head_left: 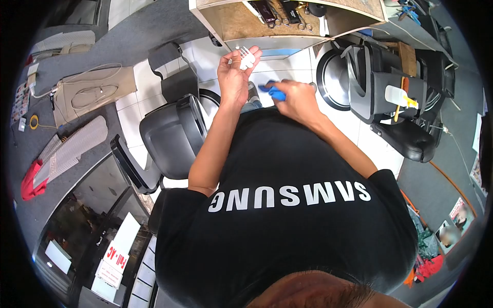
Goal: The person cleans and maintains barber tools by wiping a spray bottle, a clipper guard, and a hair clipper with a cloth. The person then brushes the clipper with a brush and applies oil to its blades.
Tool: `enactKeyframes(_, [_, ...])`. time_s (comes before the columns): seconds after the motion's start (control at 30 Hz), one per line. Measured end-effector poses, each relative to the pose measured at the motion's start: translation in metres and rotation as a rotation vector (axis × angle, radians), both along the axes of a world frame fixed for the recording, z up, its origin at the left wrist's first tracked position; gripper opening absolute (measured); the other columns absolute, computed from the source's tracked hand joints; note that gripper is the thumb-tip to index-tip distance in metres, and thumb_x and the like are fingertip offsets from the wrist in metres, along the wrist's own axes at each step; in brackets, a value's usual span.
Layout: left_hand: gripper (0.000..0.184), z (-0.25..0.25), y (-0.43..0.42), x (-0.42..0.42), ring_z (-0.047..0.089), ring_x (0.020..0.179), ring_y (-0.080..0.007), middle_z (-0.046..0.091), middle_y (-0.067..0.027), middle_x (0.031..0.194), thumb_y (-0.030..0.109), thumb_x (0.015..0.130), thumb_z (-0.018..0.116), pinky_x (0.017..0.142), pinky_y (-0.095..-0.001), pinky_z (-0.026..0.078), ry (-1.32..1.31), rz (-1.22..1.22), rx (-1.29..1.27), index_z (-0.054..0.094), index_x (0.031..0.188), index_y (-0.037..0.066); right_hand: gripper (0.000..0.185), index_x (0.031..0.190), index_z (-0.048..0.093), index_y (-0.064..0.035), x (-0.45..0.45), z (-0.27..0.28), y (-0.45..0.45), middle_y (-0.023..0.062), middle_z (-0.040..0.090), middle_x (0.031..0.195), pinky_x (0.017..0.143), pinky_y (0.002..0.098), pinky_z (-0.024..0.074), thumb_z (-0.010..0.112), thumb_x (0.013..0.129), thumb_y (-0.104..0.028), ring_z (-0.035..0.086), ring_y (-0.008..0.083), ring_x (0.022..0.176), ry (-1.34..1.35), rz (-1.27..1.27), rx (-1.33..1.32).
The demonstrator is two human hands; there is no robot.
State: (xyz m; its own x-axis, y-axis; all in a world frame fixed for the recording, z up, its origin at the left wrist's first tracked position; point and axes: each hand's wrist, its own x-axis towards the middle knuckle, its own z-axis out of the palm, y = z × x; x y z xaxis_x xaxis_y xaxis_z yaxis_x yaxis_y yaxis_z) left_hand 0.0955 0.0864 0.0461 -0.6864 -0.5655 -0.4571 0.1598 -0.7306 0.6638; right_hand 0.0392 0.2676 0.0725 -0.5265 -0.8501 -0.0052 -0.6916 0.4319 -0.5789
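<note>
Out at the left hand (236,77), I see palm-up fingers (255,51) loosely spread under a small white piece (247,62) with thin prongs. The right hand (298,98) has its fingers curled around a blue item (278,94), its shape partly hidden. Beyond both, scissors (281,22) lie in an open-fronted wooden cabinet (231,24).

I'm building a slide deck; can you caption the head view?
Left hand cupping small white pieces, right hand holding a blue object, black chair nearby.
</note>
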Motion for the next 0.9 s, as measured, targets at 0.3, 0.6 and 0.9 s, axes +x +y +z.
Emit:
enactKeyframes(0.3, [0.034, -0.007, 0.0, 0.0, 0.067, 0.123, -0.0337, 0.067, -0.0248, 0.133, 0.023, 0.112, 0.048, 0.107, -0.0414, 0.054, 0.019, -0.071, 0.041, 0.057, 0.127, -0.007, 0.056, 0.129, 0.073, -0.0245, -0.002, -0.006, -0.024, 0.0086, 0.071, 0.09, 0.068, 0.0434, 0.0578, 0.077, 0.074, -0.012, 0.071, 0.0313, 0.074, 0.069, -0.043, -0.074])
enactKeyframes(0.6, [0.037, 0.003, 0.013, -0.011, 0.065, 0.126, -0.0317, 0.065, -0.0246, 0.136, 0.024, 0.113, 0.046, 0.106, -0.0404, 0.054, 0.021, -0.074, -0.01, 0.057, 0.13, -0.008, 0.049, 0.126, 0.075, -0.0212, -0.009, -0.01, -0.04, 0.0112, 0.074, 0.092, 0.066, 0.0416, 0.0581, 0.078, 0.077, -0.015, 0.072, 0.0329, 0.073, 0.086, -0.238, -0.285])
enactKeyframes(0.9, [0.039, -0.007, 0.015, -0.003, 0.062, 0.13, -0.0361, 0.062, -0.0264, 0.14, 0.024, 0.113, 0.043, 0.113, -0.0453, 0.049, 0.028, -0.151, 0.09, 0.053, 0.135, -0.008, 0.051, 0.127, 0.074, -0.0276, -0.011, 0.009, -0.027, 0.0075, 0.071, 0.09, 0.064, 0.0432, 0.0576, 0.077, 0.077, -0.017, 0.07, 0.0313, 0.072, -0.027, -0.218, -0.203])
